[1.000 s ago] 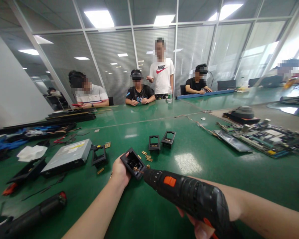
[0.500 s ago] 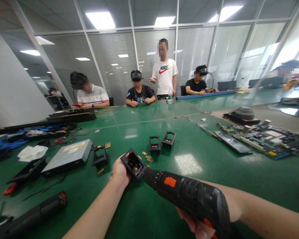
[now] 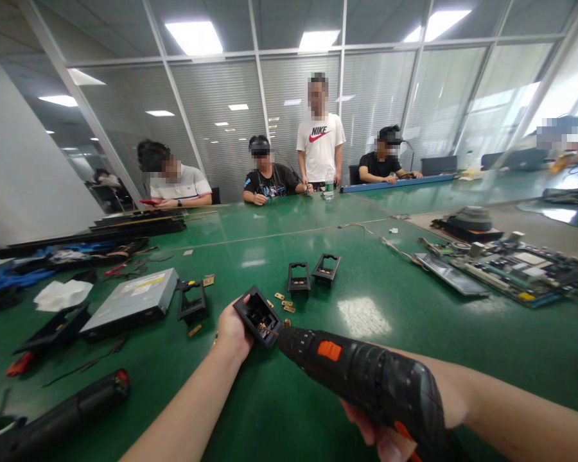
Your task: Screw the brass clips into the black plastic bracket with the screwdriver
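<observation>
My left hand is closed round the left side of a black plastic housing, tilted so its hollow inside faces me. Brass-coloured parts show in its lower end. In my right hand is a black and orange cordless screwdriver, its fingers wrapped round the grip. The tool's thin bit reaches into the housing at the brass parts; its exact tip is hard to make out. Just beyond lie several small brass plates. Two similar black frames stand behind them, and another black frame is left of my left hand.
At left are a silver disc drive, a white tissue and a black cylindrical tool. Circuit boards and a flat metal-edged device lie at right. Several people are across the green table, near a water bottle.
My hands, the housing and the screwdriver stay almost where they were. Across the table, the standing person has lowered a raised hand, and the seated person beside has stretched an arm toward them.
</observation>
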Motion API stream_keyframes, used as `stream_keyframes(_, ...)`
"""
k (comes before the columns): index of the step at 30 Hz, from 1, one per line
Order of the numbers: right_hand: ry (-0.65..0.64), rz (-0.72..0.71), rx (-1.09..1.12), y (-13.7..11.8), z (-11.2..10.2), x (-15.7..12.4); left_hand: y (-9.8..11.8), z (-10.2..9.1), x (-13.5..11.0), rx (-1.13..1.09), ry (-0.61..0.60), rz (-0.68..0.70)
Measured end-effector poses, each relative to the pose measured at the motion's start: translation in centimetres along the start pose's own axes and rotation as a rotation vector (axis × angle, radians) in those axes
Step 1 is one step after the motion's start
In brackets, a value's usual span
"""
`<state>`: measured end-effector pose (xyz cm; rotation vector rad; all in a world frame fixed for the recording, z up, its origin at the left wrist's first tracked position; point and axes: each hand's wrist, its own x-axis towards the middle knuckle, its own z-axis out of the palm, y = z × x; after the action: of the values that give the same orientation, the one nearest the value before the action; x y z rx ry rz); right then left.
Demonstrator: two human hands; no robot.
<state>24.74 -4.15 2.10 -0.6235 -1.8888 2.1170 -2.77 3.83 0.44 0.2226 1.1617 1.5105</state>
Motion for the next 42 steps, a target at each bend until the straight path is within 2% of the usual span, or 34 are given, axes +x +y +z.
stream_keyframes(6,-0.004,0.051,0.0,-0.1,-0.2,-0.2,0.0,0.0,0.0,-0.004,0.001,-0.01)
stream_keyframes(15,0.005,-0.065,-0.102,-1.1,-0.1,-0.1,0.0,0.0,0.1,0.003,0.005,0.0)
stream_keyframes(31,0.053,-0.099,-0.235,-2.5,-0.2,-0.1,0.0,0.0,-0.1,0.003,0.02,0.027)
stream_keyframes(42,0.082,0.09,-0.087,-2.7,0.0,0.1,0.0,0.1,-0.5,-0.026,0.031,0.028)
